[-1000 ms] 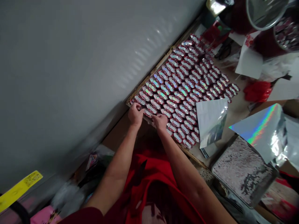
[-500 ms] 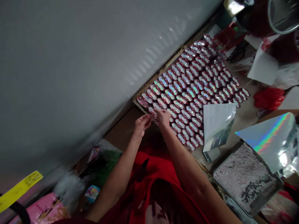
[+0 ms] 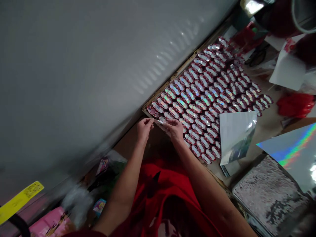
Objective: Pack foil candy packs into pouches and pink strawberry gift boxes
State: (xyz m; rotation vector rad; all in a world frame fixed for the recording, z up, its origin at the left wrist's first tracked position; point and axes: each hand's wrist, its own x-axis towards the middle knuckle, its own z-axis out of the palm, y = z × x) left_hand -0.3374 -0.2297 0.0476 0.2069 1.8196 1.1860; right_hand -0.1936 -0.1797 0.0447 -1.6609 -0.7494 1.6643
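Rows of small oval pieces [image 3: 194, 117] with shiny silvery tops and red rims cover the table beside the wall. At their near left corner, my left hand [image 3: 144, 129] is closed in a pinch on one end of a small shiny clear strip [image 3: 159, 121]. My right hand [image 3: 176, 130] has its fingers closed round the strip's other end, just over the nearest ovals. The strip stretches between both hands; its exact kind is too small to tell. At the row's left end lies a redder oval piece [image 3: 152, 111] without the silvery top.
A silvery sheet [image 3: 237, 135] lies over the right edge of the rows. Further right are a rainbow-shining sheet [image 3: 291, 154], a tray of small flakes [image 3: 269, 194] and a red plastic bag [image 3: 295, 104]. The grey wall [image 3: 74, 65] borders the table on the left.
My hands were close together over the corner oval; they have drawn apart, the left one moving left, and the shiny strip now shows between them. The view has shifted slightly.
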